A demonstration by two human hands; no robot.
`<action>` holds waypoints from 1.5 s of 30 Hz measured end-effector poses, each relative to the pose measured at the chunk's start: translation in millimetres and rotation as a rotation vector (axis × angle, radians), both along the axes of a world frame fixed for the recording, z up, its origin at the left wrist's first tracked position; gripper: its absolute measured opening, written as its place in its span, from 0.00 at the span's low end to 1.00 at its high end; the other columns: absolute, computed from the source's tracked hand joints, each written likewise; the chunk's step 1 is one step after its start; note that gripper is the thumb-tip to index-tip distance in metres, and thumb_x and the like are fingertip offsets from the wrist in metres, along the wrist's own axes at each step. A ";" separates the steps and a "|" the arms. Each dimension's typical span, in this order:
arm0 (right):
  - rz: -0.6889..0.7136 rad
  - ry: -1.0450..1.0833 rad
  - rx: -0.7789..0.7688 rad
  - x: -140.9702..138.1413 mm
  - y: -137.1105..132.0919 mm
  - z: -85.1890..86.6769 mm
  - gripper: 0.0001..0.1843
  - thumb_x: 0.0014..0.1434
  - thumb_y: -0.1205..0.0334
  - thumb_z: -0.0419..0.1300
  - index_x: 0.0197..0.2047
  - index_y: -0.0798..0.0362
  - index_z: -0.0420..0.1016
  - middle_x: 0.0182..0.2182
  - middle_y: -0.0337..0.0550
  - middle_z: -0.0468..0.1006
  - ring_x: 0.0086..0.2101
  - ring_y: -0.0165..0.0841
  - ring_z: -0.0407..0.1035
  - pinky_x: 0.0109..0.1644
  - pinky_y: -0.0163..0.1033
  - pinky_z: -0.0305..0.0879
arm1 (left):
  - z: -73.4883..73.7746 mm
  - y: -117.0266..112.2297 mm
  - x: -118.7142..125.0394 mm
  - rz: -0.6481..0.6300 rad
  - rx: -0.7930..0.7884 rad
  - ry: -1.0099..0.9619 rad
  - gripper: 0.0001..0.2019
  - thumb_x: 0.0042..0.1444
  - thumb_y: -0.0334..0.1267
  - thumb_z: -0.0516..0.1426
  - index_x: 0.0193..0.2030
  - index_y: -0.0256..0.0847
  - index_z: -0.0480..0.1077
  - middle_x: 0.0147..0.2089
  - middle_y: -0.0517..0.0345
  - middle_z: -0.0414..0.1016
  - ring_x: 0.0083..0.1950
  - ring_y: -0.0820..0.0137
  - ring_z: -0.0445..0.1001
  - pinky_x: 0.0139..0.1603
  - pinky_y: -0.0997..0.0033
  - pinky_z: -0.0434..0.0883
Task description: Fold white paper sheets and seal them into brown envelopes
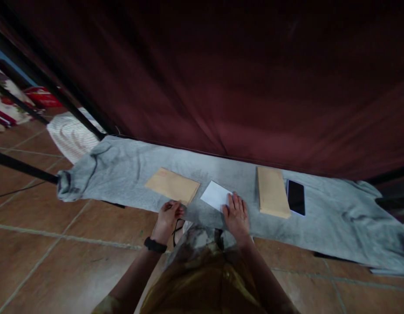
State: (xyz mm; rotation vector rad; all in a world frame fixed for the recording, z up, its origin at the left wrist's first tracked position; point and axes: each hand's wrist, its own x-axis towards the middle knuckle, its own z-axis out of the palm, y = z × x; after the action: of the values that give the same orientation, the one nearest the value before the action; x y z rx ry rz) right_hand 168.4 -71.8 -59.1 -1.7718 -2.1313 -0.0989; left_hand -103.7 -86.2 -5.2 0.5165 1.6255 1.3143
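My right hand (237,214) lies flat, fingers stretched out, on the right part of a small white sheet of paper (214,194). To its left a pile of brown paper envelopes (172,184) rests at a slant, with faint reddish print near one corner. My left hand (169,214) is at the near edge of that pile, its fingers curled together. Whether it grips the envelope's edge or some small thing is too unclear to tell. A dark band circles the left wrist. Farther right lies a thicker stack of brown envelopes (273,191).
A phone (296,197) lies face up beside the right-hand stack. A grey cloth (123,170) covers the long, narrow bench. Behind it hangs a dark red curtain (221,87). Black metal bars (28,168) and a striped cloth (74,133) are at the left, over a tiled floor (74,261).
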 end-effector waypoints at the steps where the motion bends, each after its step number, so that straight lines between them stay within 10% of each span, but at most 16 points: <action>1: -0.001 -0.006 -0.006 -0.2 0.0 0.7 0.29 0.72 0.54 0.49 0.71 0.59 0.59 0.70 0.59 0.60 0.66 0.47 0.56 0.69 0.54 0.50 | -0.3 -6.0 5.1 -0.033 0.048 0.137 0.16 0.49 0.49 0.67 0.30 0.40 0.69 0.23 0.61 0.74 0.24 0.70 0.74 0.26 0.73 0.72; 5: 0.002 -0.026 -0.007 -0.5 -0.1 1.8 0.29 0.72 0.55 0.49 0.71 0.59 0.59 0.69 0.60 0.60 0.66 0.46 0.57 0.69 0.53 0.50 | 0.6 -17.2 48.1 -0.453 0.366 0.758 0.16 0.68 0.47 0.50 0.50 0.42 0.74 0.48 0.50 0.81 0.51 0.63 0.79 0.54 0.61 0.75; 9: 0.009 -0.035 0.010 0.3 -1.0 0.3 0.28 0.72 0.57 0.49 0.71 0.59 0.59 0.70 0.59 0.59 0.67 0.45 0.57 0.69 0.54 0.50 | -3.1 1.4 102.0 -0.785 0.492 1.236 0.25 0.71 0.46 0.46 0.69 0.36 0.61 0.73 0.44 0.60 0.75 0.59 0.56 0.73 0.53 0.59; 18: 0.034 -0.007 0.031 0.6 -1.1 -0.5 0.27 0.71 0.60 0.48 0.70 0.60 0.61 0.68 0.61 0.63 0.66 0.46 0.58 0.69 0.57 0.52 | -33.4 49.6 127.6 -0.849 0.363 1.438 0.31 0.71 0.50 0.43 0.73 0.30 0.55 0.74 0.39 0.56 0.77 0.57 0.50 0.75 0.50 0.52; 45: 0.104 0.015 -0.014 -4.7 7.9 1.7 0.25 0.72 0.61 0.48 0.70 0.55 0.63 0.68 0.54 0.64 0.66 0.44 0.58 0.69 0.55 0.52 | -41.0 55.1 113.1 -0.829 0.345 1.433 0.28 0.69 0.39 0.43 0.74 0.32 0.53 0.75 0.43 0.56 0.77 0.59 0.49 0.75 0.50 0.51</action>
State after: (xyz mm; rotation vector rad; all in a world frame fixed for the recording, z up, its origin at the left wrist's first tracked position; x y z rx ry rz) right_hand 163.7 -64.0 -57.4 -1.6605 -2.2135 -0.0442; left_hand 9.4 -31.1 -46.2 2.4157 1.7639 0.4545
